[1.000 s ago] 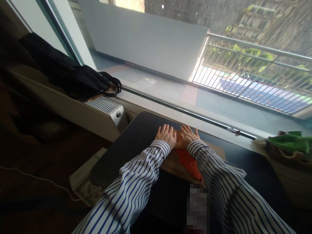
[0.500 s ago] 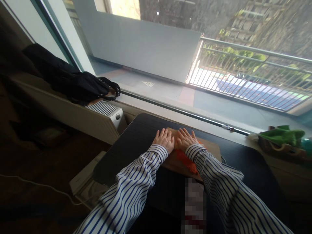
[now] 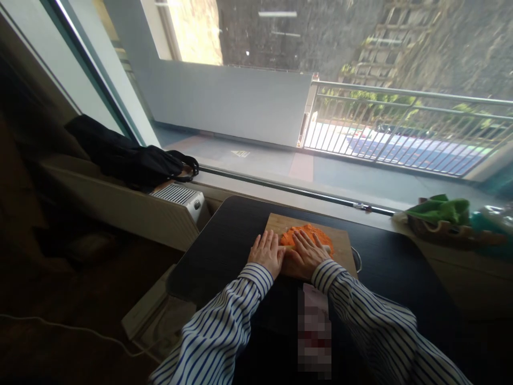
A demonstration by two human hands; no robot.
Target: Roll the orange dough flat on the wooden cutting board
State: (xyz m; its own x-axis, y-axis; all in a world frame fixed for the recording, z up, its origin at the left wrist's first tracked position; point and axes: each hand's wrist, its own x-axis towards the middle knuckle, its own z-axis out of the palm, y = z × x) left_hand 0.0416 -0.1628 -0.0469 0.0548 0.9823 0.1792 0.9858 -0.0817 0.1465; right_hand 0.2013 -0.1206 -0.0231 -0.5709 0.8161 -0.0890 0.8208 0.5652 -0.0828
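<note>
A flattened sheet of orange dough [image 3: 309, 229] lies on a wooden board [image 3: 341, 245] at the middle of the dark table. Across the dough is a pale rolling pin [image 3: 328, 249], mostly covered by my hands. My left hand [image 3: 266, 251] rests palm down at the pin's left end, fingers stretched forward. My right hand [image 3: 308, 252] lies flat over the pin's middle with its fingers spread. Both thumbs point inward, close to each other.
The dark table [image 3: 224, 240] stands against a window sill. A metal handle or ring [image 3: 357, 260] shows beside the board. A pixelated pinkish item [image 3: 315, 326] lies nearer me. At left is a black bag [image 3: 136, 160]; at right, a green cloth [image 3: 441, 208] on a basket.
My hands have moved back toward me along the board, uncovering dough beyond them and the pin's right end. The camera view has also tilted and shifted.
</note>
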